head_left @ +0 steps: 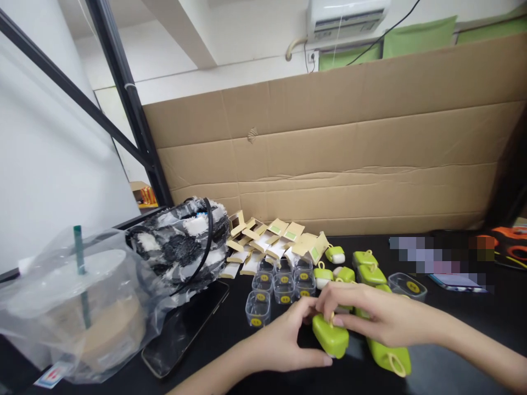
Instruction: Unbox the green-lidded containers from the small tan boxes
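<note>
A small rounded green case (330, 339), white along its underside, is held between the thumb and fingers of my left hand (284, 337). My right hand (376, 312) reaches over it from the right, thumb and fingers pinched at the pale yellow loop (332, 317) on top. Under and beside my right hand runs a row of similar green cases, one with its loop showing at the front (389, 354). Several green-and-white cases (335, 254) lie behind my hands. Just beyond my left hand stand clear plastic cups (258, 308) with yellow round stickers.
Folded card inserts (284, 241) are heaped behind the cups. Leftward lie a dark phone (185, 329), a shaggy black-and-white bag (181, 241) and a bagged drink (90, 307). A clear container (407, 286) rests at right, orange-handled tool (510, 244) farther off. Cardboard (329, 164) walls the back.
</note>
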Demonstrator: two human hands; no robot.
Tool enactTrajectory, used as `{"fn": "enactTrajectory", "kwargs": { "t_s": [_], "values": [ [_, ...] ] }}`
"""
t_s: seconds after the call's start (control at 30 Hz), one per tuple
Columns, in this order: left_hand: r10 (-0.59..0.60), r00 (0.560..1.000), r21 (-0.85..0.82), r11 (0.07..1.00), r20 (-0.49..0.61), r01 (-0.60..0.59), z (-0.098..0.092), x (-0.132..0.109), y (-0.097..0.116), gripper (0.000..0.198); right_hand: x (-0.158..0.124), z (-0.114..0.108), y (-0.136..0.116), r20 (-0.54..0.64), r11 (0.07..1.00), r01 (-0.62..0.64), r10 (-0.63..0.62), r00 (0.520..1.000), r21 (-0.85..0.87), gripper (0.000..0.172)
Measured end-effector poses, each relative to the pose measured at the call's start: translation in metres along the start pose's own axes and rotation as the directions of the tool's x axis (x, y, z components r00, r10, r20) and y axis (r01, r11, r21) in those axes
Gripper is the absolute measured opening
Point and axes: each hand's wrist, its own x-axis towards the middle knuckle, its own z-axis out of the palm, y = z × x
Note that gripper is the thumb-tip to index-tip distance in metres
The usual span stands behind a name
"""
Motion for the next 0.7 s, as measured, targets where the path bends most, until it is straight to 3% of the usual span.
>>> {"fn": "enactTrajectory", "kwargs": {
  "t_s": [0.1,0.2,0.37,0.47,0.6,0.7],
  "values": [
    [-0.100,0.989,0.107,0.988,-0.107,0.111,0.007,-0.003,-0.004,0.065,0.001,0.006,0.002,-0.033,0.999,0.026,-0.027,0.999,-0.024,0.019],
    [-0.118,0.980,0.200,0.968,-0.157,0.149,0.013,-0.005,-0.003,0.061,0.003,0.005,0.008,-0.130,0.998,-0.007,-0.001,0.992,-0.060,0.019],
    [0.025,0.971,0.321,0.946,-0.239,0.055,0.008,0.007,0.014,0.055,0.008,-0.033,0.044,-0.438,0.929,-0.262,0.128,0.890,-0.262,0.019],
    [0.097,0.941,0.434,0.899,-0.323,0.056,-0.009,0.034,0.030,0.051,0.013,-0.060,0.079,-0.469,0.852,-0.410,0.231,0.853,-0.327,0.014],
    [-0.015,0.928,0.560,0.794,-0.371,0.236,-0.037,0.092,0.037,0.054,0.024,-0.077,0.115,-0.396,0.758,-0.530,0.385,0.834,-0.380,0.019],
    [-0.101,0.930,0.625,0.714,-0.353,0.315,-0.048,0.130,0.030,0.055,0.025,-0.083,0.123,-0.356,0.696,-0.596,0.480,0.801,-0.401,0.026]
  ]
}}
